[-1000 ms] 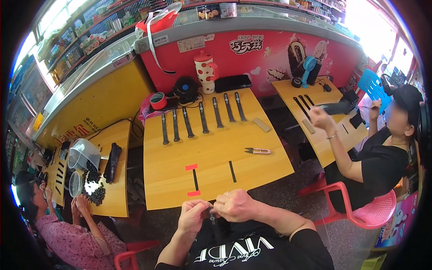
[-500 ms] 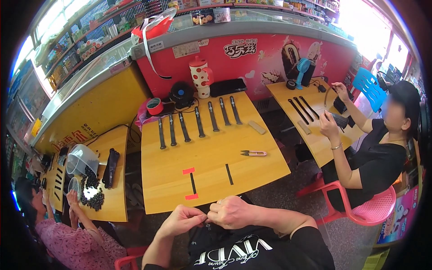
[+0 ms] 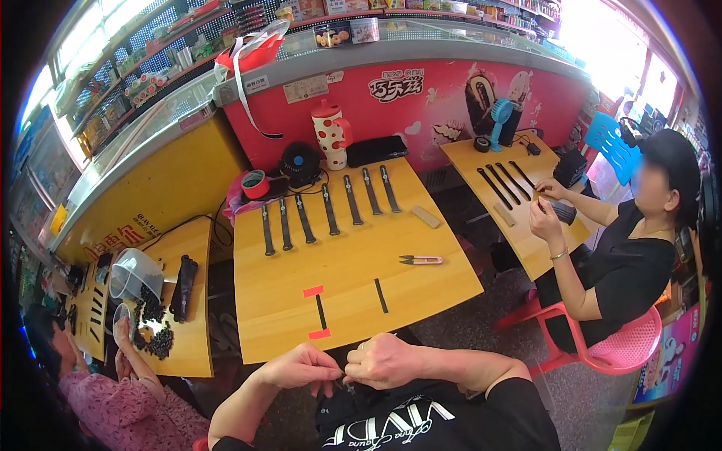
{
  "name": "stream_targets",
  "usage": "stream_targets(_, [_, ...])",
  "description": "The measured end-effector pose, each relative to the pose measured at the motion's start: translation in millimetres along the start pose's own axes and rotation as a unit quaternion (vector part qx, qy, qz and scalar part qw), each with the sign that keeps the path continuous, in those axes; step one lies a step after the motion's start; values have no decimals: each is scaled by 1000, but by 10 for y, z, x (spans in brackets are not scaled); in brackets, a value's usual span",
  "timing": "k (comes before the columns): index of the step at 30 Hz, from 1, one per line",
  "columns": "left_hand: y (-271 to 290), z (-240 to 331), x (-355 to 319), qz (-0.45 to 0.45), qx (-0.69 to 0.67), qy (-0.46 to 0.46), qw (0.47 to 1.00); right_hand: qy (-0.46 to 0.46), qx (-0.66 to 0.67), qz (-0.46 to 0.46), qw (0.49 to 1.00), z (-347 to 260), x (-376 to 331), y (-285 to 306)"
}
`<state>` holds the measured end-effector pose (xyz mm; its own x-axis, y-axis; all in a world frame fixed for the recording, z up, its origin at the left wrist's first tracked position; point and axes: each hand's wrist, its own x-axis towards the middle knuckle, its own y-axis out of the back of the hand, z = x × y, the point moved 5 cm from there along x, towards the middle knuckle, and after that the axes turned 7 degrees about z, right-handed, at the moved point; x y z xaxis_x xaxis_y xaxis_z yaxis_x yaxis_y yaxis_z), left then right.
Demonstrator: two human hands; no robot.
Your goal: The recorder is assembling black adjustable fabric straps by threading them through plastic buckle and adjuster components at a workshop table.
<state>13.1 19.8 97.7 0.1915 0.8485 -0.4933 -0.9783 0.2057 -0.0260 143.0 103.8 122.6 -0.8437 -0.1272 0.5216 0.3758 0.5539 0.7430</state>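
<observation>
Close together before my shirt, just off the table's near edge, are my left hand (image 3: 301, 367) and my right hand (image 3: 383, 361). Both have their fingers pinched shut, meeting at a small dark piece mostly hidden between them; its kind does not show. On the wooden table (image 3: 278, 274) ahead lies a thin black strip (image 3: 322, 311) with red tape (image 3: 313, 291) at each end. A second short black strip (image 3: 381, 296) rests to its right. Farther off, several black straps (image 3: 330, 210) form a row. Pink-handled thread snips (image 3: 421, 260) lie right of the middle.
A tan block (image 3: 426, 216) is near the right edge. At the back stand a black fan (image 3: 300, 164), a spotted tumbler (image 3: 329, 137) and a tape roll (image 3: 255, 184). People work at tables on both sides, one on a pink chair (image 3: 602, 344) at right.
My left hand's lower fingers have loosened and its forearm has swung outward to the left; the right hand stays nearly in place. The co-worker at right has brought both hands closer together.
</observation>
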Motion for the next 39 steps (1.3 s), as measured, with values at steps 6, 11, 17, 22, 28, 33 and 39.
stream_targets(6, [-3, -50, 37, 21, -1, 35, 999, 16, 2, -14, 1000, -12, 5, -30])
stream_targets(11, [-97, -35, 31, 47, 4, 37, 998, 37, -17, -24, 999, -16, -58, -60])
stream_targets(17, [-172, -74, -87, 85, 29, 41, 995, 74, -75, 18, 994, -126, -135, -129])
stream_targets(22, [-151, -133, -126, 175, 52, -16, 983, -45, -48, 50, 997, -81, -129, -138])
stream_targets(28, [-146, -315, -65, 121, -49, 17, 991, -82, 30, -23, 996, -45, -218, -316])
stream_targets(33, [-185, -135, -51, 45, 106, 10, 993, -55, 24, -14, 998, -75, -231, -335])
stream_targets(39, [-186, -262, -29, 83, 55, 56, 993, 38, -61, 26, 997, -125, -268, -338])
